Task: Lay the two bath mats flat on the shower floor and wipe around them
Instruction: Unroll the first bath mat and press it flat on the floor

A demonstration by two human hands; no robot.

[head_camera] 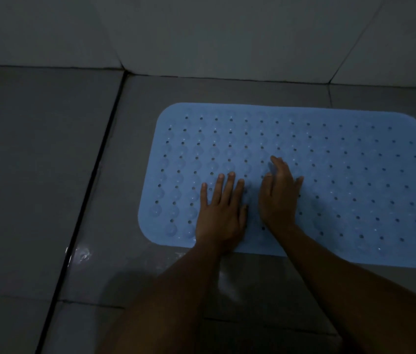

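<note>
A light blue rubber bath mat (pixel 342 175) with rows of small holes and suction bumps lies flat on the grey tiled shower floor (pixel 130 251). My left hand (pixel 221 210) presses palm down on the mat near its front left part, fingers straight and spread. Just to the right of it, my right hand (pixel 279 198) also rests flat on the mat, fingers extended toward the wall. Only one mat is in view. No cloth is visible.
The light is dim. A dark channel (pixel 84 200) runs diagonally across the floor left of the mat. Pale wall tiles (pixel 227 34) rise just behind the mat. A wet shine (pixel 82 254) shows on the floor by the mat's front left corner.
</note>
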